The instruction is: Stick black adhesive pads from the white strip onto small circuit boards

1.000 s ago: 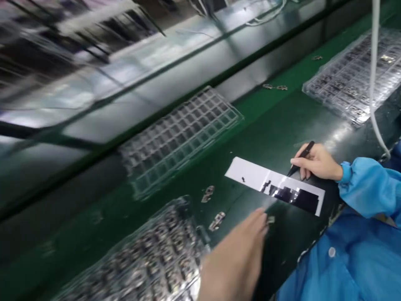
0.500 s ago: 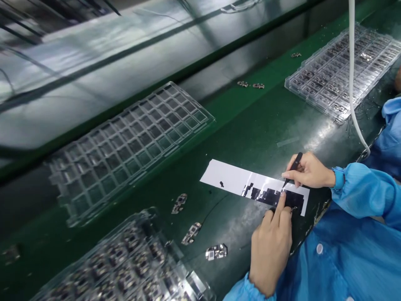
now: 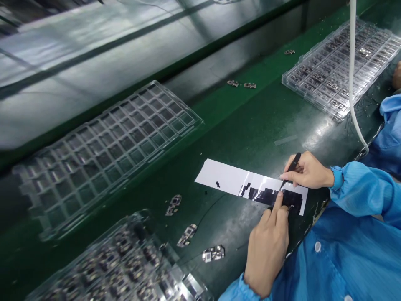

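In the head view, the right hand [image 3: 308, 169] pinches black tweezers [image 3: 292, 168], tips down at the white strip [image 3: 225, 173] on the desk [image 3: 241, 129]. The left hand [image 3: 267, 246] extends its index finger onto the strip's black film [image 3: 293, 200]; whether its curled fingers grip anything, I cannot tell. A second ago it was short of the strip.

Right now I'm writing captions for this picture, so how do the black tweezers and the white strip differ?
Shape and color: the tweezers are slim and black; the strip is broader and white with black patches.

Pose: the tweezers slant in the fingers of the right hand; the strip lies flat on the green surface, under the left hand's fingertip.
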Motion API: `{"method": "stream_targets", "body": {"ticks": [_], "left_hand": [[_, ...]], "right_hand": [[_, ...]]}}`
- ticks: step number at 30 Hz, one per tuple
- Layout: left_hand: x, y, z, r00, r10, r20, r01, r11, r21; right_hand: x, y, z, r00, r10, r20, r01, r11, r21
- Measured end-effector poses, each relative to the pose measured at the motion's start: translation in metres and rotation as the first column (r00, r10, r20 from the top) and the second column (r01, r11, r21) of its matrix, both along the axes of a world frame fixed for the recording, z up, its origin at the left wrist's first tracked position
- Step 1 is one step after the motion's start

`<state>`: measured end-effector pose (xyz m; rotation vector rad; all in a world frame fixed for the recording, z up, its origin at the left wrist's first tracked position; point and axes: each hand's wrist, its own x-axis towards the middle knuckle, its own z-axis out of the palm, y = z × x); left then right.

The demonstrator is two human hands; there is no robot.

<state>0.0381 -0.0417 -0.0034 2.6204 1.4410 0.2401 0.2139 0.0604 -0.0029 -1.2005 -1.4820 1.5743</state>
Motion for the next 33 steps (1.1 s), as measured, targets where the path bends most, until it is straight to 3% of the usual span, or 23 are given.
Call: {"method": "stream_targets", "body": {"ticks": [4,16,21,22,24,26,27,28,30,33], "left_hand": [[0.001,0.001,0.0,1.0,-0.009,0.012,0.009,1.0,-0.001],[0.001,0.0,-0.002,1.0,0.0,0.012,0.001,0.999,-0.048],[-0.009,0.004,0.008,0.961,0.071,0.266,-0.038,0.991,-0.126],[-0.014,0.005,0.014,0.931,0.134,0.34,-0.093,0.986,-0.135],[-0.024,0.009,0.026,0.812,0.345,0.47,-0.314,0.938,-0.146],[-0.031,0.014,0.036,0.598,0.581,0.552,-0.547,0.799,-0.248],[-0.032,0.017,0.039,0.486,0.67,0.561,-0.583,0.727,-0.363],[-0.031,0.02,0.04,0.387,0.739,0.551,-0.55,0.665,-0.505],[-0.026,0.028,0.036,0.253,0.832,0.494,-0.325,0.554,-0.767],[-0.017,0.037,0.024,0.104,0.905,0.413,-0.008,0.416,-0.909]], "right_hand": [[0.0,0.0,0.0,1.0,0.011,0.017,-0.011,1.0,0.028],[-0.001,-0.001,0.0,0.997,0.0,-0.075,-0.004,0.998,-0.061],[0.002,0.005,0.001,0.98,-0.134,-0.145,0.117,0.986,-0.12],[0.004,0.007,0.001,0.972,-0.172,-0.159,0.153,0.98,-0.124],[0.006,0.011,0.002,0.947,-0.246,-0.205,0.223,0.966,-0.129],[0.005,0.014,0.004,0.922,-0.287,-0.261,0.258,0.956,-0.141],[0.003,0.014,0.005,0.915,-0.284,-0.286,0.251,0.957,-0.148],[0.0,0.013,0.007,0.914,-0.267,-0.305,0.229,0.961,-0.154],[-0.007,0.011,0.009,0.924,-0.207,-0.322,0.161,0.974,-0.162],[-0.017,0.007,0.01,0.934,-0.15,-0.323,0.095,0.979,-0.178]]}}
